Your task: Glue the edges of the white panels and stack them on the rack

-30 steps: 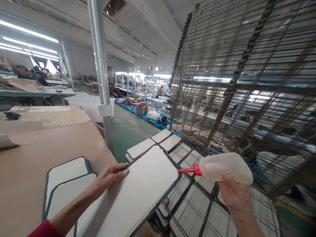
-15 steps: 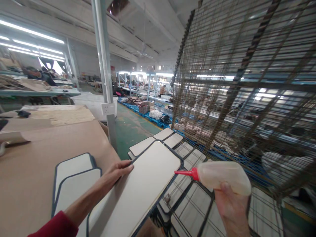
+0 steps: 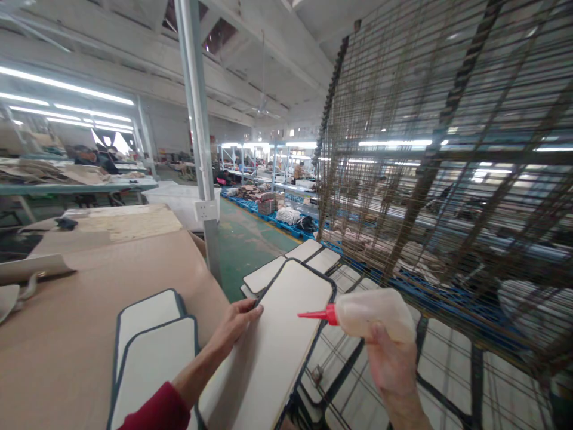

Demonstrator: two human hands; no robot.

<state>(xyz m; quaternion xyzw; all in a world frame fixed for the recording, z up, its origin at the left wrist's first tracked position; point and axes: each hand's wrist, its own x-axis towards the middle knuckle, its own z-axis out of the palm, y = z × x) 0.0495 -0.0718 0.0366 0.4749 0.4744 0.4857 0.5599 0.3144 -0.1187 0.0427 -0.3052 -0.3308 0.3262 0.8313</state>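
White glare from the tube lights up to your left, ceiling dim grey; a soft shadow darkens your pale panel, the far wall looks hazy, and the edges stretch.

A white socket sits on a grey post.

I'm watching the pale panel, dark-edged and round-cornered, slanting away to the right; over its right edge I see the translucent bottle, nearly level, red nozzle pointing left across the panel's face.
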